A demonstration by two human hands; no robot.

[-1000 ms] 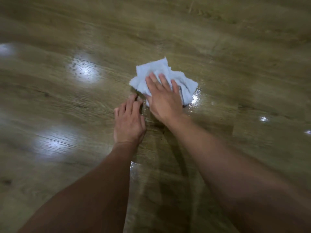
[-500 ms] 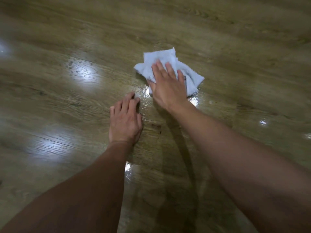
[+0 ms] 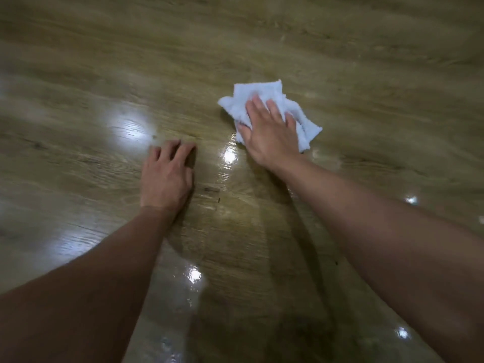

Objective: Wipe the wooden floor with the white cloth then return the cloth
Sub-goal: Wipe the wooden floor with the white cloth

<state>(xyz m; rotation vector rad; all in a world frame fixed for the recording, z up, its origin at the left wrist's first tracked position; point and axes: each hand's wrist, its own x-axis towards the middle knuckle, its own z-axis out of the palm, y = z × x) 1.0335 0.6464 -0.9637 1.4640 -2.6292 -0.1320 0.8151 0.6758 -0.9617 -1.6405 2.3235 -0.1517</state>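
Note:
A crumpled white cloth (image 3: 264,96) lies on the wooden floor (image 3: 366,74) right of centre. My right hand (image 3: 269,129) presses flat on it with straight, spread fingers, covering its near half. My left hand (image 3: 166,176) rests on the bare floor to the left of the cloth, fingers slightly bent, fingertips touching the boards, holding nothing. A gap of floor separates the two hands.
Glossy brown planks fill the whole view, with bright light reflections (image 3: 128,127) to the left and small wet-looking glints (image 3: 230,155) between the hands and nearer me (image 3: 194,274). A few dark specks (image 3: 218,200) lie on the boards.
My right hand has pushed the cloth away from me and to the right. The left hand stays planted on the floor, and the gap between the hands has widened.

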